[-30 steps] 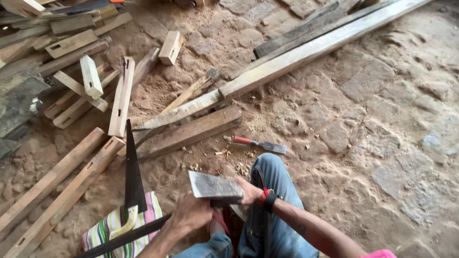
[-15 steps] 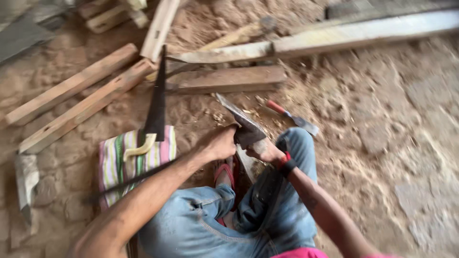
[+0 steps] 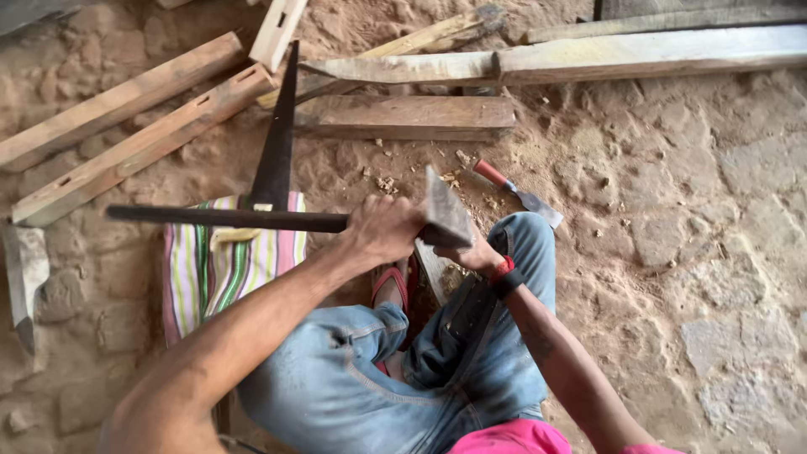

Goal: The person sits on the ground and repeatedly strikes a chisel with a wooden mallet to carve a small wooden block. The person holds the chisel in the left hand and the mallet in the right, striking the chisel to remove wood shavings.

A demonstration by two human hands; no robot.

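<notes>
Nearest the camera are two knees in worn blue jeans (image 3: 378,378), and compared with half a second back the view has swung so the adze now lies level across the frame instead of slanting. The left hand (image 3: 382,231) is wrapped tight around the dark adze handle (image 3: 227,219) right up by the head, with the grey adze blade (image 3: 445,214) sticking out to the right. The right hand (image 3: 479,256) sits tucked under that blade on a small wood piece (image 3: 437,273) between the knees; can't tell if it's gripping it or just bracing. Left of the legs there's one striped cloth (image 3: 197,269) with one handsaw (image 3: 273,151) lying on it, pointing away. A bit farther right, one red-handled chisel (image 3: 513,189) lies among chips. The ground is rough stone paving (image 3: 706,210) dusted with sawdust. Farthest off is one short thick plank (image 3: 403,116), plus six or so long timbers (image 3: 134,126).
</notes>
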